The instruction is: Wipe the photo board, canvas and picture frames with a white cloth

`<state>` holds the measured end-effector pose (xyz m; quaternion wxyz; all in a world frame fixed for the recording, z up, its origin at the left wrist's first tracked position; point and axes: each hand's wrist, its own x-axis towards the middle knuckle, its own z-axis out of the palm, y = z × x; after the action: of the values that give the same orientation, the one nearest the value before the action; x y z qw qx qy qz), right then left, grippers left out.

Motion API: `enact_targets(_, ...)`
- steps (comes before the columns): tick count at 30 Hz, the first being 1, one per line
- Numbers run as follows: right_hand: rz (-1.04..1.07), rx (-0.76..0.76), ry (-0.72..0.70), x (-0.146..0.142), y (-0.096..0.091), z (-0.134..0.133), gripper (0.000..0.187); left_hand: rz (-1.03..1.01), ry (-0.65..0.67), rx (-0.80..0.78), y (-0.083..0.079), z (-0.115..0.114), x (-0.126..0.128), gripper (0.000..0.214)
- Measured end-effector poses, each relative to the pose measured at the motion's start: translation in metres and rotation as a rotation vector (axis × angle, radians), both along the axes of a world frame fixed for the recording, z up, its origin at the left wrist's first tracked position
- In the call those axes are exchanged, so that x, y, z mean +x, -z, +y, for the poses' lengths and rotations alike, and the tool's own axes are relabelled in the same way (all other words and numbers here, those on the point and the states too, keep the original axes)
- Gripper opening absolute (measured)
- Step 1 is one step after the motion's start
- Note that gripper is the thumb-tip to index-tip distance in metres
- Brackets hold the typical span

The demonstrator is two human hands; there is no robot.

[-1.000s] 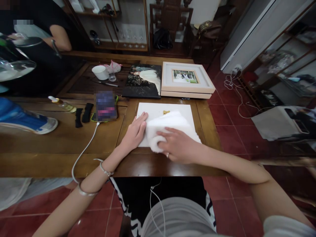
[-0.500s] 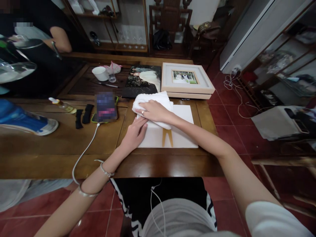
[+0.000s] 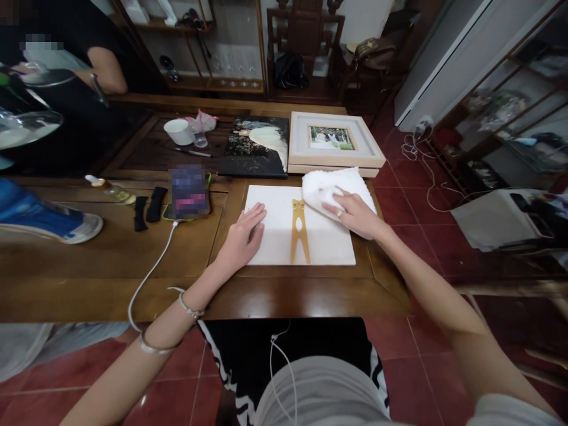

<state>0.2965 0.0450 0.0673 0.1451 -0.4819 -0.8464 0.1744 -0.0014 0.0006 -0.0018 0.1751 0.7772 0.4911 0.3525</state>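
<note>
A white flat panel (image 3: 277, 216) lies on the wooden table in front of me. On its face, a gold A-shaped piece (image 3: 299, 208) with an oval hole looks like the stand on a picture frame's back. My left hand (image 3: 242, 239) rests on the panel's left edge with its fingers stretched out, holding nothing. At the upper right, my right hand (image 3: 358, 215) presses down on a bunched white towel (image 3: 341, 182). The towel covers that corner of the panel and reaches past its right edge.
Behind the panel stand a framed photo (image 3: 370, 155) and a dark photo board (image 3: 248, 163). Left are a phone (image 3: 189, 192) on a white cable, black strips (image 3: 155, 204), a dropper bottle (image 3: 113, 190), a white cup (image 3: 178, 132) and a blue shoe-like object (image 3: 48, 214). A person sits far left.
My right hand has swept the towel from the panel's upper left to its upper right, uncovering the gold piece. My left hand has stayed at the left edge.
</note>
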Motion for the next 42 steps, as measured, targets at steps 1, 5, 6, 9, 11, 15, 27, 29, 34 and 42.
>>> enact_targets(1, -0.015, -0.001, -0.036, 0.004, 0.001, -0.012, 0.031, 0.004, -0.003, 0.002, 0.0, 0.0, 0.0, 0.037)
enact_targets(5, -0.038, -0.04, -0.192, 0.004, -0.009, -0.071, 0.026, 0.027, -0.009, 0.002, -0.001, -0.001, 0.0, 0.038)
enact_targets(6, -0.036, -0.064, -0.231, 0.004, -0.014, -0.085, 0.025, 0.03, -0.008, 0.001, -0.001, -0.001, 0.0, 0.038)
enact_targets(9, -0.051, -0.18, -0.289, 0.004, -0.028, -0.111, 0.024, 0.028, -0.008, 0.002, -0.001, -0.001, 0.0, 0.038)
enact_targets(11, -0.074, -0.255, -0.271, 0.007, -0.029, -0.11, 0.025, 0.027, -0.01, 0.003, -0.001, -0.001, 0.0, 0.037)
enact_targets(15, -0.026, -0.232, -0.184, 0.014, -0.013, -0.071, 0.031, 0.024, -0.014, 0.008, 0.0, -0.001, -0.001, 0.038)
enact_targets(27, 0.066, -0.052, 0.065, -0.003, 0.0, 0.01, 0.04, 0.011, 0.002, 0.016, 0.001, 0.0, -0.001, 0.037)
enact_targets(29, 0.045, -0.055, 0.01, -0.005, -0.001, -0.009, 0.037, 0.016, -0.001, 0.017, 0.001, 0.0, -0.001, 0.037)
enact_targets(34, -0.061, -0.185, -0.102, 0.001, -0.017, -0.078, 0.03, 0.028, -0.004, 0.011, 0.0, 0.0, -0.001, 0.038)
enact_targets(42, -0.111, -0.355, -0.18, 0.014, -0.03, -0.103, 0.029, 0.036, -0.005, -0.005, 0.0, 0.0, -0.001, 0.038)
